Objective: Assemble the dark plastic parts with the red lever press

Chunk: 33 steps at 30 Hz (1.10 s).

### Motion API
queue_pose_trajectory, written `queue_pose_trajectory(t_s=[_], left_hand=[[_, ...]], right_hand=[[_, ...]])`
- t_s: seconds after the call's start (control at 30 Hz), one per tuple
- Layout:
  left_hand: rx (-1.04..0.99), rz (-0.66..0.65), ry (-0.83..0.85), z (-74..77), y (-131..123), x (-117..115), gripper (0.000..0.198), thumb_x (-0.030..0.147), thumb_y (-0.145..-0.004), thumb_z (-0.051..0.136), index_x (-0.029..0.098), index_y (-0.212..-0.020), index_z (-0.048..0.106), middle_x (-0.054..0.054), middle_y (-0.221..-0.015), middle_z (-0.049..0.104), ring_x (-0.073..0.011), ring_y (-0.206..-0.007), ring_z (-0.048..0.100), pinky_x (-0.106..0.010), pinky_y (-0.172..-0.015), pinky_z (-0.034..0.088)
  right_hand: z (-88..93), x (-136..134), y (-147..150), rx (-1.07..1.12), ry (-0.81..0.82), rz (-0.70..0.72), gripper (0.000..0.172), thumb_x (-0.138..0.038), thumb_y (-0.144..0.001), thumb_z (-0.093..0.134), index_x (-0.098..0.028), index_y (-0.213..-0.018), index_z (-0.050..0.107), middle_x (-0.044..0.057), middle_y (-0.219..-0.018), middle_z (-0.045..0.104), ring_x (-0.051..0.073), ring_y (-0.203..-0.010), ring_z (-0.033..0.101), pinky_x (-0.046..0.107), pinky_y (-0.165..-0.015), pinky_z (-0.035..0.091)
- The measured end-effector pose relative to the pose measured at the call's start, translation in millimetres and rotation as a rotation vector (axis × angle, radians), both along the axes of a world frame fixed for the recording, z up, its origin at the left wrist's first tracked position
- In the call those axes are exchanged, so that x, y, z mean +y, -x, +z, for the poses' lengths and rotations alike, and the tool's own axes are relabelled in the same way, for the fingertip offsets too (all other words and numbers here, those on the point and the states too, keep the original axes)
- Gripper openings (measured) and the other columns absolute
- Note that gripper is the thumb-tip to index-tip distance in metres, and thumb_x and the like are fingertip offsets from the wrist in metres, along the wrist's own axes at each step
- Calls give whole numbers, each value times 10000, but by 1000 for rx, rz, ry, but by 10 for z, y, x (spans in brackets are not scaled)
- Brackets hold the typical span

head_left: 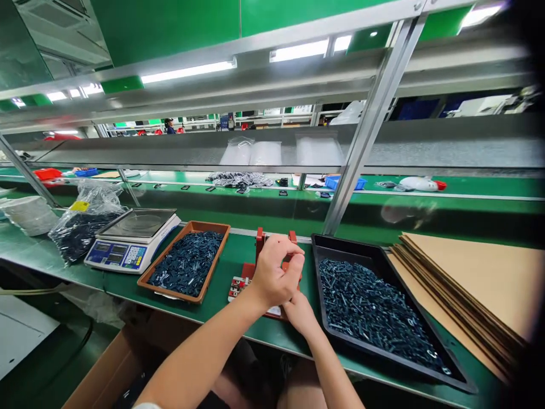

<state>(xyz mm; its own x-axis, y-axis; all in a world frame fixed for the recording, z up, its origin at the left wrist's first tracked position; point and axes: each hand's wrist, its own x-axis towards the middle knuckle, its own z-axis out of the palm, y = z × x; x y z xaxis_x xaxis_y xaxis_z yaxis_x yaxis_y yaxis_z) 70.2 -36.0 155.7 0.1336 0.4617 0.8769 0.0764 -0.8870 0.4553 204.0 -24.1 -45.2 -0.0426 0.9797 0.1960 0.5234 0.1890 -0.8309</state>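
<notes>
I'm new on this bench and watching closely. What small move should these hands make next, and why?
Probably reach the right hand into the black tray of dark blue parts. That tray lies right beside it, while the left hand stays curled over the red fixture. I can't see whether either hand holds anything.

The left hand [276,272] and right hand [300,315] are showing bare, a white sleeve [147,406] is peeking in at the bottom left edge, and dark clothing [251,369] is showing at lower center.
</notes>
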Motion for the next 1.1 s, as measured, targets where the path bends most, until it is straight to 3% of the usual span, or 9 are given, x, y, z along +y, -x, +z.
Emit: queue_pose_trajectory(t_s=[0.13, 0.27, 0.4, 0.57, 0.7, 0.8, 0.93, 1.03, 1.1], left_hand=[[28, 18, -24, -77, 45, -57, 193, 329, -1018, 493, 203, -956, 625, -60, -923, 581, -207, -903, 573, -358, -825, 495], [-49, 91, -50, -100, -83, -49, 173, 324, -1013, 504, 209, -932, 606, -54, -910, 564, -209, -890, 562, -367, -825, 482], [-126, 126, -45, -160, -193, -47, 164, 315, -1016, 495, 213, -938, 597, -53, -919, 541, -211, -905, 555, -376, -841, 476], [-98, 145, -125, -244, -190, -27, 138, 306, -1021, 494, 219, -954, 578, -52, -940, 524, -214, -936, 557, -384, -853, 488], [-57, 145, -235, -196, -147, 19, 109, 259, -1030, 495, 211, -966, 569, -44, -922, 536, -194, -902, 553, -349, -823, 491], [15, 127, -282, -47, -127, 201, 159, 236, -1064, 439, 204, -983, 572, -38, -894, 563, -175, -855, 567, -319, -788, 493], [74, 99, -90, 142, -167, 710, 283, 347, -1116, 327, 205, -1078, 569, -20, -876, 565, -148, -791, 614, -306, -778, 523], [137, 56, 32, 172, -206, 1035, 352, 406, -1118, 269, 207, -1125, 559, 4, -835, 559, -117, -693, 620, -282, -731, 542], [142, 45, 57, 168, -199, 1089, 354, 408, -1118, 253, 220, -1201, 542, -5, -894, 593, -122, -737, 645, -293, -753, 556]], right_hand=[[69, -38, 12, 5, 6, 1, 338, -186, -824, 463, -172, -1034, 727, 89, -1018, 746, 282, -976, 690, 342, -841, 529], [164, -82, 33, -32, 32, -22, 371, -172, -883, 486, -170, -1179, 709, 98, -1064, 741, 279, -1025, 687, 321, -853, 528], [204, -96, 53, -94, 52, -39, 334, -167, -933, 499, -167, -1195, 706, 101, -1050, 744, 270, -982, 697, 283, -787, 514], [216, -96, 60, -182, 75, -87, 356, -99, -892, 533, -190, -1185, 713, 87, -1051, 751, 285, -982, 697, 277, -750, 482], [245, -100, 51, -130, 49, -56, 342, -86, -882, 520, -192, -1138, 720, 72, -1076, 747, 267, -1001, 688, 269, -781, 481], [237, -105, 55, -87, 45, -70, 306, -88, -881, 498, -192, -1051, 730, 74, -1073, 744, 259, -994, 683, 277, -810, 489], [170, -107, 53, -83, 43, -121, 322, -141, -901, 475, -199, -1097, 724, 72, -1075, 740, 266, -1006, 672, 315, -851, 499], [111, -102, 39, -76, 19, -96, 354, -167, -880, 461, -204, -1105, 733, 61, -1074, 738, 264, -1010, 664, 332, -871, 501], [83, -99, 34, -79, 13, -85, 365, -187, -870, 449, -207, -1091, 739, 56, -1047, 741, 259, -990, 666, 328, -853, 506]])
